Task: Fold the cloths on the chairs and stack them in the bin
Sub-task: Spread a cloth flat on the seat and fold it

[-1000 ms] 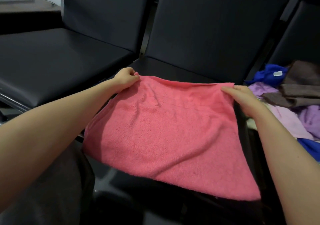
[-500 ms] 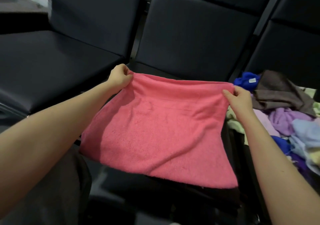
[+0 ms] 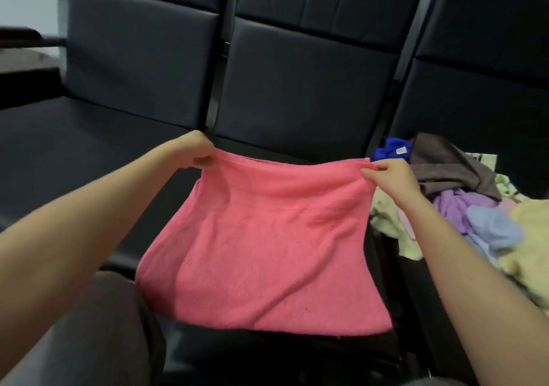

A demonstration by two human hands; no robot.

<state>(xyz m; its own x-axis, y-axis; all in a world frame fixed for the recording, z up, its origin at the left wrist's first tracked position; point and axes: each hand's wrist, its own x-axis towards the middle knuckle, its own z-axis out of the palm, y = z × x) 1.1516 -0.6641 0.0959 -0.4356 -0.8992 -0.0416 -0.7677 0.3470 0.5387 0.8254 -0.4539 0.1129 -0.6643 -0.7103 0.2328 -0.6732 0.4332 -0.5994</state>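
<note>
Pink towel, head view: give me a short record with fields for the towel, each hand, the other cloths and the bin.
towel: pink towel, held up by its top edge, spread wide, hanging in front of the middle chair
left hand: left hand grips the top left corner
right hand: right hand pinches the top right corner
other cloths: unfolded pile on the right chair; brown cloth and blue cloth at the back, purple, light blue and pale yellow ones nearer
bin: not in view
</note>
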